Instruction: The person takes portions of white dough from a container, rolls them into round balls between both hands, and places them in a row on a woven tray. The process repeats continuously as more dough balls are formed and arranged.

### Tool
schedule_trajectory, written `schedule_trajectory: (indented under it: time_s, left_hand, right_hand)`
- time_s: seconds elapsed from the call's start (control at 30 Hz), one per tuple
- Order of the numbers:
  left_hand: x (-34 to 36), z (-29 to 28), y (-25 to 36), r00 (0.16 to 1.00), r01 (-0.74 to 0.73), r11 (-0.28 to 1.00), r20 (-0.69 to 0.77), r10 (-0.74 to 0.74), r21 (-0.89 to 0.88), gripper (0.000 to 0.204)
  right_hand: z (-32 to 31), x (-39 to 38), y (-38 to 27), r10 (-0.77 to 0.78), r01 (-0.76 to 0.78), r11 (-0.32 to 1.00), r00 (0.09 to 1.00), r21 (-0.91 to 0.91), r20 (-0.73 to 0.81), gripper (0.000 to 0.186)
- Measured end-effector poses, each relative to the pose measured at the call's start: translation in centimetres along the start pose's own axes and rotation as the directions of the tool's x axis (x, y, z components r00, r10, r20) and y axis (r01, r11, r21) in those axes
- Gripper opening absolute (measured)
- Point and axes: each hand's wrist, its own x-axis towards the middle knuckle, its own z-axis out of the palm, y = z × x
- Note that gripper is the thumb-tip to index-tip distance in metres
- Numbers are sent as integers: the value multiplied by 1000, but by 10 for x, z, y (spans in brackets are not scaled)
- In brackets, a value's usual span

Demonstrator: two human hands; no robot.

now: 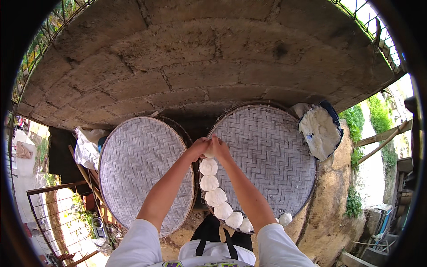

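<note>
My left hand (199, 147) and my right hand (219, 148) meet at the left rim of the right-hand round woven bamboo tray (267, 155). Fingers of both are closed round a white dough-like lump (208, 154), mostly hidden by them. Just below it sits a rounded white lump (208, 167) on the tray. Several more, such as this white lump (215, 197), follow the tray's near edge in a curved row. My right forearm hides part of that row.
A second woven tray (142, 173) stands at left, bare of lumps. At the right tray's far right edge, a dark-rimmed container (340, 129) holds a soft white mass (319, 129). Behind rises a block wall (191, 58). A metal grille (55, 213) stands at lower left.
</note>
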Motion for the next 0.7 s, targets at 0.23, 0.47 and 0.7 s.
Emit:
schedule_trajectory:
  time_s: [0.23, 0.47, 0.7]
  left_hand:
    - [35, -4, -9, 991, -128, 924, 21, 129, 361, 52]
    - [51, 4, -7, 962, -227, 673, 55, 267, 704, 60]
    - [47, 19, -2, 975, -196, 430, 126, 185, 881, 54]
  right_hand:
    - [-1, -5, 4, 99, -90, 969, 995, 229, -31, 79]
    - [-8, -9, 15, 63, -58, 992, 997, 110, -45, 90]
    - [-28, 0, 19, 158, -159, 987, 986, 19, 51, 102]
